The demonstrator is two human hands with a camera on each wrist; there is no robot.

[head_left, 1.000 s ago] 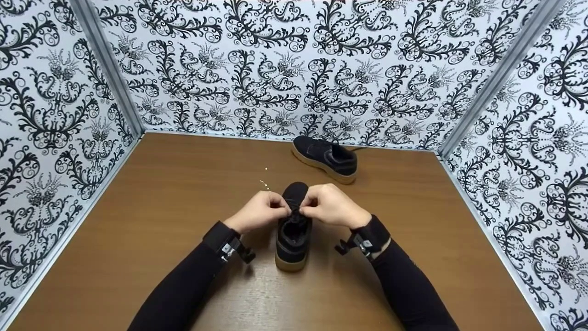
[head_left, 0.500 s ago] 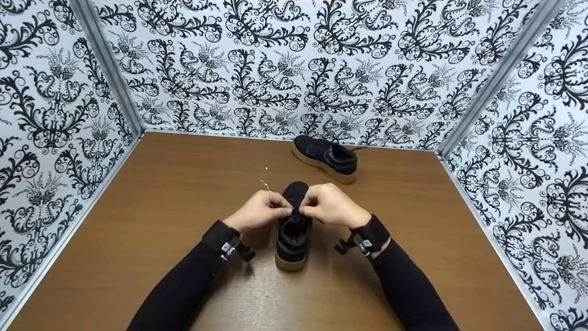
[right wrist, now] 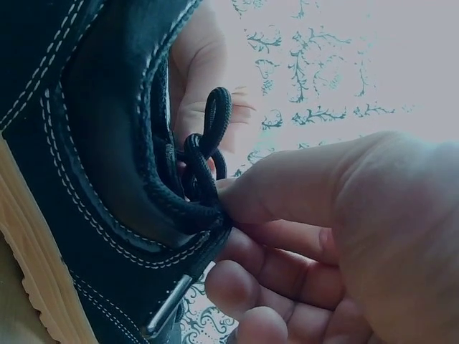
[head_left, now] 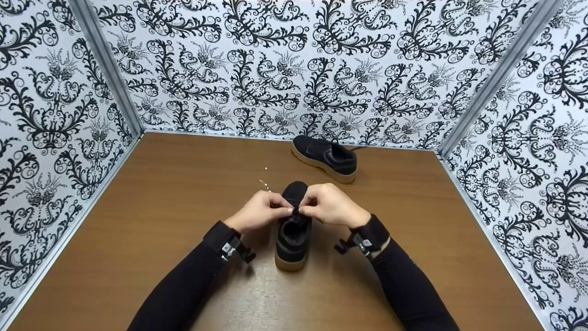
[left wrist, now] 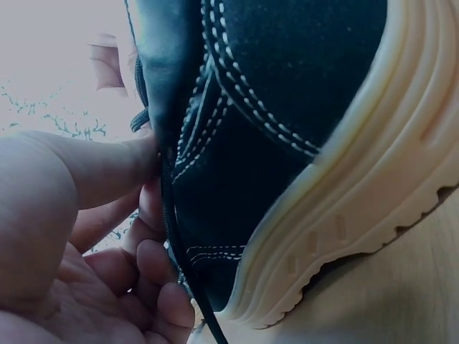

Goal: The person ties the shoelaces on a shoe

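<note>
Brown table (head_left: 183,161), patterned wall (head_left: 271,69) behind. My left hand (head_left: 258,212) and right hand (head_left: 336,207) both pinch black lace (left wrist: 181,247) atop the near shoe (head_left: 290,253), upright between my wrists, toe pointing away. Risk, I judge: loop (right wrist: 221,93) slips out if either pinch slackens. Second shoe (head_left: 326,158) beyond, near the wall.

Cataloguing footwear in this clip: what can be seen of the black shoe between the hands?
The low black lace-up shoe stands sole-down on the brown table, toe pointing away in the head view. Its upper looks leather-like, with pale stitching; the tan sole looks rubbery, notched along its underside. The left hand and right hand pinch its black lace, which forms a loop.
</note>
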